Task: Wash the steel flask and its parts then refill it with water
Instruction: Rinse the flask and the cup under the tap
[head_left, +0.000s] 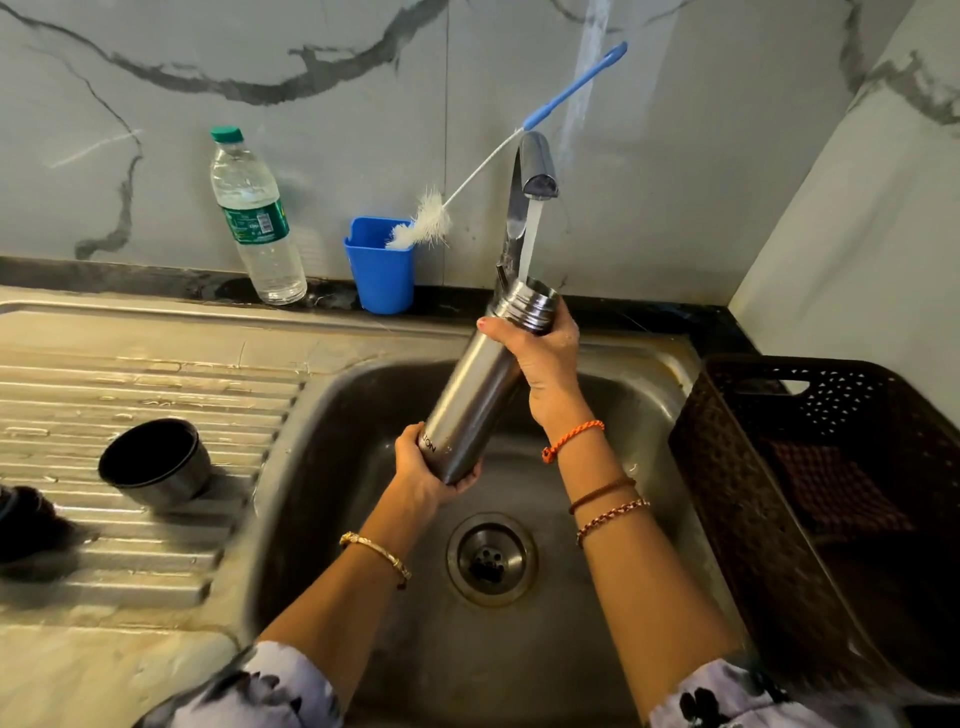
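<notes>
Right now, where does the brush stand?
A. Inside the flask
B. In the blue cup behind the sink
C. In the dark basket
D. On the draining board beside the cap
B: the brush rests with its white bristles in the blue cup by the wall, its handle leaning up past the tap.

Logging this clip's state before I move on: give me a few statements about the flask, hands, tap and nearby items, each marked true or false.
1. Water runs from the tap into the flask. True.
2. The left hand holds the flask's base while the right hand holds near its mouth. True.
3. The bottle brush is inside the flask. False: it stands in the blue cup.
4. The flask's cap lies in the basin. False: it rests on the drainboard.
5. The plastic bottle has a green cap. True.
</notes>
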